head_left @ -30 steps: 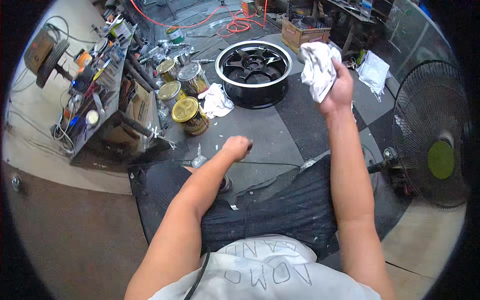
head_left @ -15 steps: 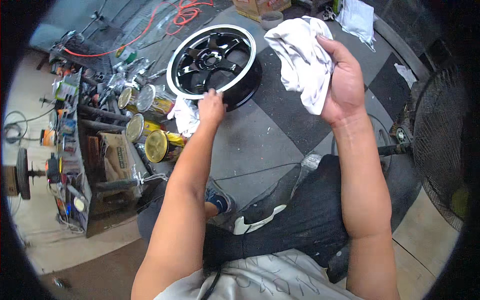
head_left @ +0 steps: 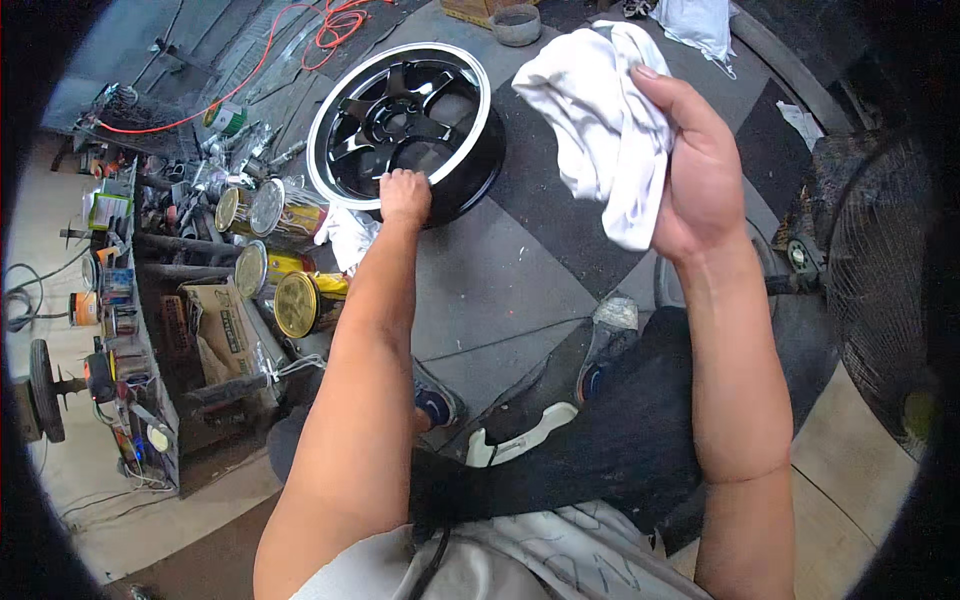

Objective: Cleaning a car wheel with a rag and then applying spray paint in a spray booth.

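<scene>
Dark and lighter grey panels made a checkered floor covering (head_left: 470, 280), with pale flooring (head_left: 860, 465) crossed by a dark seam at lower right. Along the left stood a cluttered workbench (head_left: 160, 380), a cardboard box (head_left: 220, 325) beneath it, against a cream wall (head_left: 50, 215). A pedestal fan (head_left: 875, 250) occupied the right side, under soft light.

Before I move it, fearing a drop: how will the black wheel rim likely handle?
The black wheel rim probably feels stiff, judging by its solid spokes. Its glossy finish may be slippery; its deep barrel suggests some heft.
</scene>
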The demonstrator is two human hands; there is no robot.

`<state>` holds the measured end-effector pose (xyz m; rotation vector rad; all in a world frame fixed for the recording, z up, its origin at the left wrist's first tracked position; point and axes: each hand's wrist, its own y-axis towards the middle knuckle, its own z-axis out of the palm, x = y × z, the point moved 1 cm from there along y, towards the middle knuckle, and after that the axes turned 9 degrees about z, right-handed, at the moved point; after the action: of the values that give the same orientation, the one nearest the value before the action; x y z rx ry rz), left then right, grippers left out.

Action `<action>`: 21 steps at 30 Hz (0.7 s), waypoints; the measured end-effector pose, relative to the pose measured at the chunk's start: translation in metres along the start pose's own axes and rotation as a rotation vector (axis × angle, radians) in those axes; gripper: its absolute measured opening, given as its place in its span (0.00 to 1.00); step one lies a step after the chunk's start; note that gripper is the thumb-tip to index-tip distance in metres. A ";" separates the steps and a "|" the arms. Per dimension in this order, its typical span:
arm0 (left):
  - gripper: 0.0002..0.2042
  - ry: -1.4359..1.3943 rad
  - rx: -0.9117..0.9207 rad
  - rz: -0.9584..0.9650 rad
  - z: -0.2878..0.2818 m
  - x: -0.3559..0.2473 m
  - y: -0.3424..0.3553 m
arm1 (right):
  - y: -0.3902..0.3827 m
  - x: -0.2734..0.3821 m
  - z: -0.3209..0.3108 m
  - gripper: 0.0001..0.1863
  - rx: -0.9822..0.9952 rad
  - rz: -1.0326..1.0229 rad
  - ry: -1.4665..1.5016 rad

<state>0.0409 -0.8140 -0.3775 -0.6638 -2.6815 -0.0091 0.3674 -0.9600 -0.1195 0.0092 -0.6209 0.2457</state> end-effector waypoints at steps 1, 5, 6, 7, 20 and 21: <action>0.11 0.000 0.011 0.020 -0.004 -0.009 -0.006 | 0.001 0.002 -0.002 0.18 0.037 -0.004 0.001; 0.10 -0.064 0.048 0.116 -0.019 -0.069 -0.049 | 0.009 0.005 -0.010 0.18 0.099 0.008 0.016; 0.10 -0.088 0.069 0.160 -0.022 -0.087 -0.067 | 0.010 0.004 -0.012 0.20 0.049 0.007 0.004; 0.10 -0.100 0.070 0.198 -0.026 -0.105 -0.087 | 0.010 0.003 -0.012 0.20 0.072 0.010 0.011; 0.27 -0.495 0.510 0.297 -0.210 -0.109 -0.226 | -0.036 -0.090 -0.005 0.22 -0.022 0.212 -0.930; 0.27 -0.589 0.447 0.250 -0.225 -0.074 -0.228 | -0.040 -0.102 -0.007 0.24 0.026 0.258 -1.130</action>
<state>0.0789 -1.0711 -0.1765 -0.9533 -2.9415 0.9582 0.3007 -1.0212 -0.1814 0.0981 -1.7488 0.5012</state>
